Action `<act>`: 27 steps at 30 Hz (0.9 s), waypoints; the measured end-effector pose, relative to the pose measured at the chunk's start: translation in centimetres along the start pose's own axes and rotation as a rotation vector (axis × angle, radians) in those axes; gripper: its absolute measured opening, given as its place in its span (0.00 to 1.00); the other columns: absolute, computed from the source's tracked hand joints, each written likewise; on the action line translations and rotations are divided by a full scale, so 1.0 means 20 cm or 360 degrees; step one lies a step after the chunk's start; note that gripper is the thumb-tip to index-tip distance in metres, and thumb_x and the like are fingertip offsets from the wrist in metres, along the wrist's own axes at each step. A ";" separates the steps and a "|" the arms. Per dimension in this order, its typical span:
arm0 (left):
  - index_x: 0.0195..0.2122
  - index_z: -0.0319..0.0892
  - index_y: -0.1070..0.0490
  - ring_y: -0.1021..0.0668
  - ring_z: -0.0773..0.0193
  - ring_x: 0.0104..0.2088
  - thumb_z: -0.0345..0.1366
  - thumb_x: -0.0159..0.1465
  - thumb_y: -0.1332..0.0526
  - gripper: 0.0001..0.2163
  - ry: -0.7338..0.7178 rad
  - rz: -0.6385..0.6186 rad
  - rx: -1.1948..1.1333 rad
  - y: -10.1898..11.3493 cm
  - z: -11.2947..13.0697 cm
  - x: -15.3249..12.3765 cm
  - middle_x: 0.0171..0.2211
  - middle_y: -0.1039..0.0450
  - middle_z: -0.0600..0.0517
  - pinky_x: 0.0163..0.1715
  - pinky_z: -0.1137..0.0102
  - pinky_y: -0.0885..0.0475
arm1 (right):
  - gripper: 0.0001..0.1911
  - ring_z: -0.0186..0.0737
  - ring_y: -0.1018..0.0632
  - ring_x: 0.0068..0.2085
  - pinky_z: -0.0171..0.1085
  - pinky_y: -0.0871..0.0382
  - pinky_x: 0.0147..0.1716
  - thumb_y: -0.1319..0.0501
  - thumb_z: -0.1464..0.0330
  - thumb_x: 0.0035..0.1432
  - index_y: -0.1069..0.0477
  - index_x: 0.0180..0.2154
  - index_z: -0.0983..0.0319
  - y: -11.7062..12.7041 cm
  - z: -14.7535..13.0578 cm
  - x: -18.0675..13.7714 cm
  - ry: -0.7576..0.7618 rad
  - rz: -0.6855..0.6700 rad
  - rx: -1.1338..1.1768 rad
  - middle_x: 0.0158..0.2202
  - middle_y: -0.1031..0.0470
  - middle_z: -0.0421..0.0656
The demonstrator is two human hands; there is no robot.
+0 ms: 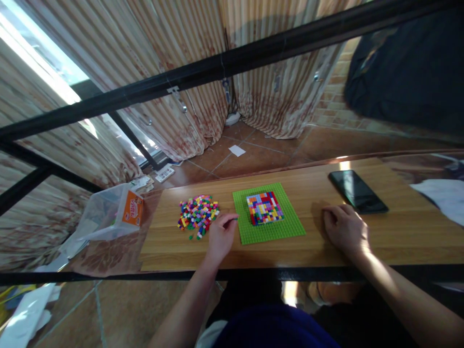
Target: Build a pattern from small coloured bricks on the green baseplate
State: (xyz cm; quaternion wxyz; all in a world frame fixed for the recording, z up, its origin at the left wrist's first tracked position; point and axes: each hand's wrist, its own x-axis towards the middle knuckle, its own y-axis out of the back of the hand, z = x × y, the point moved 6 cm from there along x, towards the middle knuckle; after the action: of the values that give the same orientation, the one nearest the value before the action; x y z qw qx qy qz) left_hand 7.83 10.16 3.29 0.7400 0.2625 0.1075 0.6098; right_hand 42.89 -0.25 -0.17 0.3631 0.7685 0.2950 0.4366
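Note:
My left hand (222,236) is between the brick pile and the green baseplate (293,231), its thumb and finger pinched on a small dark green toy brick (236,219) near the plate's left edge. On the baseplate sits a square block of many-coloured toy bricks (265,209), tightly packed. Left of that hand lies a heap of loose small bricks (198,212) in mixed colours, a few strays at its near side. My right hand (346,231) rests on the table right of the baseplate, fingers curled in, with nothing visible in them.
A black phone (358,192) lies on the wooden table (311,251) just beyond my right hand. Left of the table stands a clear plastic bin (108,212) with an orange label. A dark metal bar (203,67) crosses in front of the curtains. White cloth or paper (442,195) lies at far right.

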 end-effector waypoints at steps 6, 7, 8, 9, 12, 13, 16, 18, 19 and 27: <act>0.41 0.41 0.23 0.20 0.63 0.39 0.24 0.61 0.40 0.10 -0.0048 -0.0023 0.0107 -0.10 0.05 0.03 0.38 0.21 0.49 0.42 0.68 0.24 | 0.12 0.40 0.28 0.33 0.36 0.40 0.29 0.44 0.66 0.61 0.22 0.35 0.62 0.00 -0.01 0.00 -0.0006 -0.0015 -0.0008 0.35 0.25 0.47; 0.41 0.41 0.24 0.20 0.63 0.39 0.24 0.61 0.41 0.11 -0.0065 -0.0038 0.0130 -0.11 0.07 0.04 0.38 0.21 0.49 0.43 0.68 0.24 | 0.12 0.40 0.28 0.33 0.36 0.40 0.29 0.44 0.66 0.61 0.22 0.35 0.62 0.00 -0.01 0.00 -0.0008 -0.0013 -0.0009 0.35 0.25 0.47; 0.41 0.41 0.25 0.20 0.63 0.39 0.23 0.61 0.41 0.10 -0.0074 -0.0058 0.0156 -0.12 0.08 0.04 0.38 0.21 0.50 0.43 0.68 0.24 | 0.12 0.40 0.28 0.33 0.36 0.40 0.29 0.44 0.66 0.61 0.23 0.35 0.62 0.00 -0.01 0.00 -0.0009 -0.0010 -0.0008 0.35 0.25 0.47; 0.41 0.41 0.26 0.20 0.63 0.39 0.23 0.61 0.41 0.10 -0.0075 -0.0083 0.0181 -0.14 0.09 0.04 0.38 0.21 0.50 0.42 0.68 0.25 | 0.12 0.40 0.28 0.33 0.36 0.40 0.29 0.44 0.65 0.61 0.22 0.35 0.62 0.00 -0.01 0.00 -0.0007 -0.0009 -0.0005 0.35 0.25 0.47; 0.41 0.42 0.28 0.20 0.63 0.38 0.25 0.62 0.41 0.08 -0.0071 -0.0181 0.0262 -0.17 0.11 0.04 0.37 0.22 0.50 0.40 0.68 0.25 | 0.12 0.40 0.28 0.33 0.36 0.39 0.29 0.44 0.65 0.61 0.22 0.35 0.62 0.00 -0.01 0.00 -0.0009 0.0002 0.0014 0.35 0.25 0.47; 0.40 0.42 0.28 0.20 0.63 0.37 0.25 0.62 0.41 0.07 -0.0082 -0.0208 0.0296 -0.19 0.11 0.04 0.36 0.22 0.50 0.40 0.68 0.26 | 0.12 0.40 0.28 0.33 0.36 0.39 0.29 0.44 0.65 0.60 0.22 0.35 0.62 0.00 0.00 0.00 -0.0011 0.0005 0.0019 0.35 0.25 0.47; 0.37 0.42 0.27 0.21 0.62 0.37 0.27 0.64 0.41 0.06 -0.0165 -0.0261 0.0402 -0.21 0.14 0.05 0.35 0.23 0.50 0.41 0.68 0.27 | 0.12 0.40 0.28 0.33 0.37 0.39 0.29 0.44 0.66 0.60 0.22 0.35 0.62 0.00 0.00 0.00 -0.0021 0.0015 0.0028 0.35 0.25 0.48; 0.37 0.42 0.26 0.22 0.62 0.38 0.27 0.64 0.41 0.06 -0.0231 -0.0284 0.0449 -0.23 0.16 0.06 0.36 0.23 0.50 0.43 0.67 0.27 | 0.13 0.40 0.28 0.33 0.37 0.39 0.29 0.44 0.66 0.60 0.22 0.35 0.62 0.00 -0.01 0.00 -0.0016 0.0016 0.0031 0.36 0.25 0.48; 0.36 0.42 0.25 0.22 0.62 0.39 0.27 0.64 0.41 0.06 -0.0257 -0.0294 0.0461 -0.23 0.16 0.06 0.36 0.23 0.50 0.43 0.67 0.27 | 0.13 0.40 0.28 0.33 0.37 0.39 0.29 0.44 0.66 0.61 0.22 0.35 0.63 0.00 -0.01 0.00 -0.0014 0.0018 0.0030 0.36 0.25 0.48; 0.38 0.44 0.22 0.22 0.63 0.40 0.29 0.66 0.42 0.08 -0.0309 -0.0271 0.0422 -0.27 0.15 0.08 0.38 0.23 0.50 0.44 0.68 0.27 | 0.13 0.40 0.28 0.32 0.37 0.39 0.29 0.44 0.65 0.61 0.22 0.34 0.62 0.01 -0.02 0.00 -0.0014 0.0018 0.0026 0.35 0.25 0.47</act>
State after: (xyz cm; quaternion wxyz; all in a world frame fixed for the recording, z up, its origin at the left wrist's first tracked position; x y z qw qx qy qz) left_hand 14.25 10.29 3.27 0.7548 0.4054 0.1367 0.4973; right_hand 42.64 -0.24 0.11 0.3555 0.7751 0.2925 0.4328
